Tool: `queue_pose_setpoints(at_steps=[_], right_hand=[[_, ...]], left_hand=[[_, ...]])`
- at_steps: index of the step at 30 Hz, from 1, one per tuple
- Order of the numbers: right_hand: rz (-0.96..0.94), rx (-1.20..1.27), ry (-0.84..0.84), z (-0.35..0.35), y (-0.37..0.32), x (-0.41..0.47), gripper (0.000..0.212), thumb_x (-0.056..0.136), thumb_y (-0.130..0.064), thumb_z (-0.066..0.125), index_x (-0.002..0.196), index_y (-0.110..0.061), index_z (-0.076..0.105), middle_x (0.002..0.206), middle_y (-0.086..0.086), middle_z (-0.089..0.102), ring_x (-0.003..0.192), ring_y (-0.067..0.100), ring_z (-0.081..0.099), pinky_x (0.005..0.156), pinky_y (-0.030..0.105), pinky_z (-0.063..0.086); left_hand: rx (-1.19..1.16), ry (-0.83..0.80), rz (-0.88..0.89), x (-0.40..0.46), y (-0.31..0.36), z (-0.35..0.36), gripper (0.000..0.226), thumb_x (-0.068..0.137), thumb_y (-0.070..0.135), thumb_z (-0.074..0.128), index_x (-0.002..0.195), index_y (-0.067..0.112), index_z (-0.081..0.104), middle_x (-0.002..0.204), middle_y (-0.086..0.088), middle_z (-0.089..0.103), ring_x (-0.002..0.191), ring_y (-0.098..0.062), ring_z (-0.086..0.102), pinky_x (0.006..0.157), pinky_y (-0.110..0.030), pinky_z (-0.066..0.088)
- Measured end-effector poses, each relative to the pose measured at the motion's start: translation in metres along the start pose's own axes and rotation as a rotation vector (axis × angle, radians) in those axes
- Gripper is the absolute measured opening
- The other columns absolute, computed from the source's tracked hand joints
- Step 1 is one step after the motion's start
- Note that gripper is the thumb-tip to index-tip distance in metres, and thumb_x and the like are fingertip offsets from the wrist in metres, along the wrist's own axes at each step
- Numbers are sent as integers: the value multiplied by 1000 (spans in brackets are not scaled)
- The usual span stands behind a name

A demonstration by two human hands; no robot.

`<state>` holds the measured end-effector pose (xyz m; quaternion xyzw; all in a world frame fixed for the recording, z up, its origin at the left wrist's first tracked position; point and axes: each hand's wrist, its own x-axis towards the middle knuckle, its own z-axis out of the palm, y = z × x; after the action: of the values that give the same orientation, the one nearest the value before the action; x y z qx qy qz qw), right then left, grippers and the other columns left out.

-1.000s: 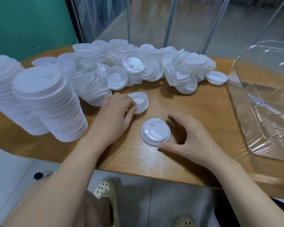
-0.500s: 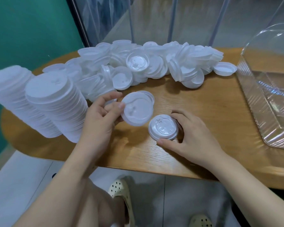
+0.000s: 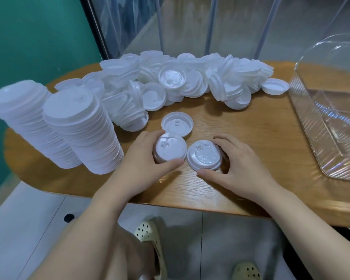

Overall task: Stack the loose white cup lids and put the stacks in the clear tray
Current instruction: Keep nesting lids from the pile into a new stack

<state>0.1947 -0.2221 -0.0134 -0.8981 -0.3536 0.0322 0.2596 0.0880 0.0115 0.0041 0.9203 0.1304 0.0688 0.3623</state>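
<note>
The left hand (image 3: 143, 158) is curled round a white lid (image 3: 170, 147) near the front of the wooden table (image 3: 251, 142), thumb on the near side and fingers wrapped over the far side, so the lid is pinched between them. That lid sits dome up, its flat top facing the ceiling, with the raised drinking tab toward the far left. Whether there is more than one lid under the hand I cannot tell.

Just to its right, the right hand (image 3: 236, 164) cups a second lid (image 3: 204, 155), also dome up; the fingers curve round its far and right edge and the thumb lies along the table in front of it. The two lids stand side by side, almost touching.

Right behind them lies a third lid (image 3: 177, 124) turned hollow side up, its rim pointing upward.

Further back a big loose heap of lids (image 3: 190, 81) runs across the table, lids tilted every way. At the left, two tall stacks of lids (image 3: 77, 130) lean toward the left. The clear tray (image 3: 327, 126) sits on the right end of the table, well apart from both hands.
</note>
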Motion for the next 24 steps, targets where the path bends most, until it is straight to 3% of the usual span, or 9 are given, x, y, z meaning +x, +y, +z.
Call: queue_pose_setpoints(at_steps=[3,6,10,14,19,24], right_hand=[[5,30,-71,-4,9,1,109,64,-93,59,150,-28,48,156,-16,42,143,7,38,120,33,30],[9,61,-108,-8,17,1,116,60,-98,58,153,-31,45,160,-19,37,147,6,35,124,37,30],[0,116,-98,-10,19,2,96,67,-77,75,148,-29,52,156,-19,42,143,4,39,122,37,32],[12,137,-117,-10,28,6,91,68,-81,72,143,-32,58,154,-22,44,142,3,42,120,42,38],[-13,164,-107,-9,29,7,81,72,-69,82,140,-30,62,149,-22,50,137,-2,45,117,37,40],[-19,177,-102,-11,27,6,80,70,-66,83,138,-29,64,146,-23,52,134,-3,47,115,35,42]], left_hand=[[59,-22,17,1,-3,0,85,73,61,84,146,37,48,127,21,51,111,8,47,91,-14,35],[19,69,53,2,0,-2,81,73,65,82,143,37,53,123,24,56,111,9,50,88,-12,38],[-148,105,65,0,12,3,75,73,56,85,138,37,50,119,26,59,109,14,52,79,-1,40],[-146,16,115,3,24,16,62,71,60,84,121,37,54,111,25,62,107,5,57,79,-8,41],[-68,-80,180,9,32,28,67,75,67,73,133,38,57,120,26,57,113,5,52,89,-15,41],[-63,-112,189,14,34,34,59,83,59,73,136,38,57,120,26,56,114,5,51,85,-11,41]])
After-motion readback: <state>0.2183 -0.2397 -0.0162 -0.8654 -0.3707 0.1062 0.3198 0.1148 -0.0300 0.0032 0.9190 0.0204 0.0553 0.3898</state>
